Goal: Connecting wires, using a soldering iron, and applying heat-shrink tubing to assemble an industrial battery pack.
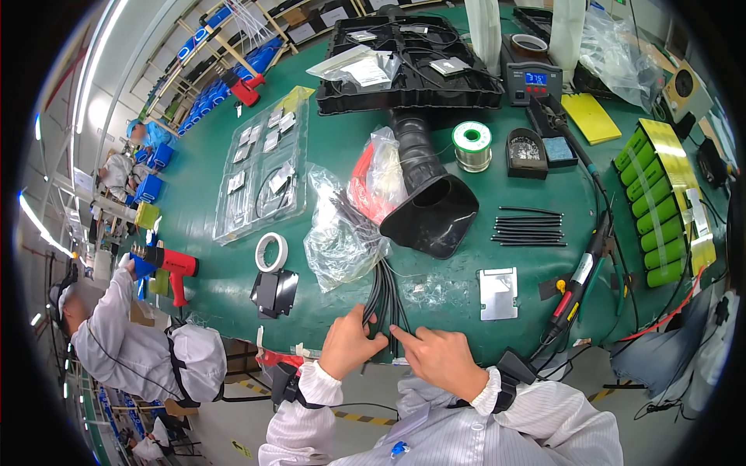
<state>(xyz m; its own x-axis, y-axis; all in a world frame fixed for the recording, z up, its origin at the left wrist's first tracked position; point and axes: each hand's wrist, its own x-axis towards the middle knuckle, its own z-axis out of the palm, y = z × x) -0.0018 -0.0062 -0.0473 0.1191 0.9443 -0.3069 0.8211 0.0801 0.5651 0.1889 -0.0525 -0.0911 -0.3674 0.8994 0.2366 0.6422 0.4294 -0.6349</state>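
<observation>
Solder spool [472,149] stands right of black funnel-mouthed duct [431,216] on green workbench [186,217]; white tape roll [283,253] lies near clear compartment box [228,217]. Green-celled pack [651,206] sits far right; white-clad co-worker [116,334] at left, near red heat gun [180,266].

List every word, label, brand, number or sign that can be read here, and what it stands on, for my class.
Blue display on the dark soldering station: lit digits, not copied out here.
Green-and-white top of the solder spool: any print too small to read.
White label on the green-celled battery pack: too small to read.
White label in the clear bag: too blurred.
Yellow floor sign: too blurred.
</observation>
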